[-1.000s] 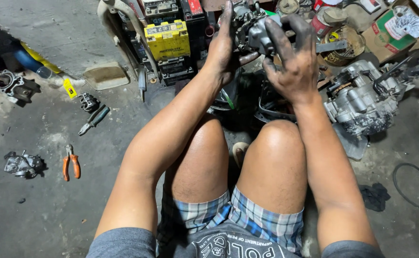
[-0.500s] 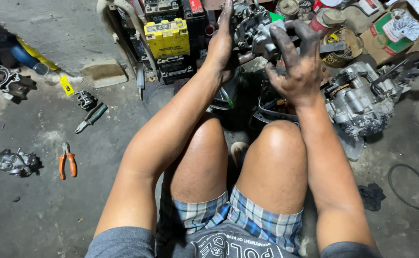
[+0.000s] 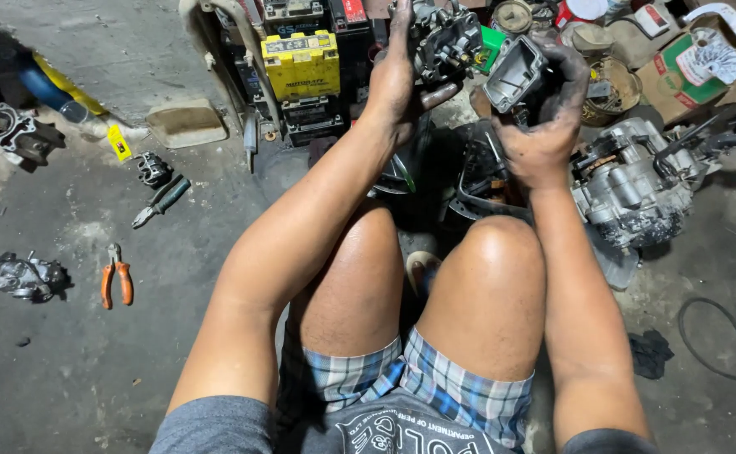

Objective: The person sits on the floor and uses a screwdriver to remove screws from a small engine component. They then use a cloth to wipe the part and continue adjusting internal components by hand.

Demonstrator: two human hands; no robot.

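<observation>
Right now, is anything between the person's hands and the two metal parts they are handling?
Nothing visible. The left hand grips the carburetor body directly, and the right hand holds the grey bowl-shaped cover, separated from it.

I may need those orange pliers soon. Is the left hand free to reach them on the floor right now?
Probably not at once. The left hand grips a metal engine part held up in front, while the orange pliers lie on bare floor far out to the left. The path looks unobstructed, but the hand is occupied.
</observation>
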